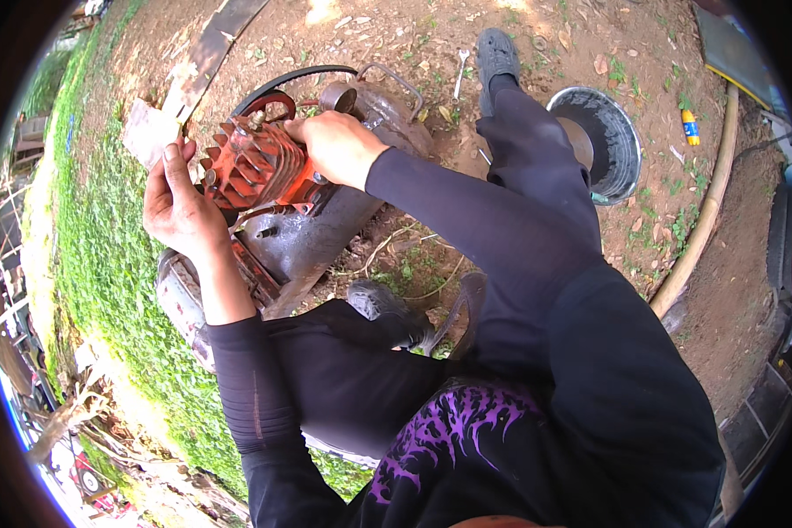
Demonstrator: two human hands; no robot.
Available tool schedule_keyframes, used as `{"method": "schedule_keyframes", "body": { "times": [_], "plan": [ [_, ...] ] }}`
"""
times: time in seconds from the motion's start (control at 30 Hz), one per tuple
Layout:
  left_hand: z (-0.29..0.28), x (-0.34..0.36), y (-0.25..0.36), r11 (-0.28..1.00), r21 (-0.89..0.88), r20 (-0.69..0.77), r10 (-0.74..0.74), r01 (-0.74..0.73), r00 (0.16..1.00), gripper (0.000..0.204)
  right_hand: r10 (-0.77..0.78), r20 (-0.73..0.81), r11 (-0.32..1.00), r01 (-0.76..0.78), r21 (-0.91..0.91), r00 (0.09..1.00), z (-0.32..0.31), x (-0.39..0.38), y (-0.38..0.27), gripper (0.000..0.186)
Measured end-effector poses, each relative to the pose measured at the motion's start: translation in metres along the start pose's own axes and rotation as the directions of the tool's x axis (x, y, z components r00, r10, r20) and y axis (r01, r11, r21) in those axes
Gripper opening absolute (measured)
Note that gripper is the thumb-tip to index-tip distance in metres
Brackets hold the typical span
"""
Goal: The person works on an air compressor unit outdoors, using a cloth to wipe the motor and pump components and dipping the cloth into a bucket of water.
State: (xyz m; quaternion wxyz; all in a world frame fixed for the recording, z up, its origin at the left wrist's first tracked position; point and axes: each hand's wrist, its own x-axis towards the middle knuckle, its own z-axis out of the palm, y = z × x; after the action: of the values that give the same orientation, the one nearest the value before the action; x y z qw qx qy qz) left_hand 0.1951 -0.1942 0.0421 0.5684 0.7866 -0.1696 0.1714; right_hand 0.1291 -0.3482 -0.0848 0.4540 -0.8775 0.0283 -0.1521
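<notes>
A red finned compressor head (255,165) sits on a grey, dirty tank (295,242), with a black belt (282,81) and red pulley behind it. My right hand (334,148) grips the head's upper right, thumb on top, other fingers partly hidden. Beside the head's left end, my left hand (180,198) is raised with thumb and fingers pinched at a small thing too small to make out. Just beyond those fingertips lies a pale flat piece (145,132).
A long board (211,48) lies behind. A wrench (462,70) is on the dirt near my shoe (497,66). At right are a bucket (620,145), a yellow bottle (689,126) and a long pole (708,211). Grass borders the left side; my other shoe (374,304) is below the tank.
</notes>
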Motion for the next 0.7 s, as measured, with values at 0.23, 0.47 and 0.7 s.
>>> {"method": "schedule_keyframes", "body": {
  "times": [0.23,0.47,0.7],
  "plan": [
    [-0.005,0.003,-0.004,1.0,0.001,0.009,0.024,-0.024,1.0,0.03,0.061,0.13,0.993,-0.047,-0.108,0.99,-0.023,-0.009,-0.012,0.018],
    [-0.007,0.001,-0.005,1.0,-0.006,-0.008,0.012,-0.012,1.0,0.03,0.081,0.127,0.994,-0.07,-0.089,0.989,-0.005,-0.005,-0.001,0.029],
    [-0.002,0.004,-0.006,0.999,-0.042,0.0,0.028,-0.028,1.0,0.03,0.077,0.038,0.996,-0.075,-0.05,0.996,-0.003,0.001,0.001,0.02]
  ]
}}
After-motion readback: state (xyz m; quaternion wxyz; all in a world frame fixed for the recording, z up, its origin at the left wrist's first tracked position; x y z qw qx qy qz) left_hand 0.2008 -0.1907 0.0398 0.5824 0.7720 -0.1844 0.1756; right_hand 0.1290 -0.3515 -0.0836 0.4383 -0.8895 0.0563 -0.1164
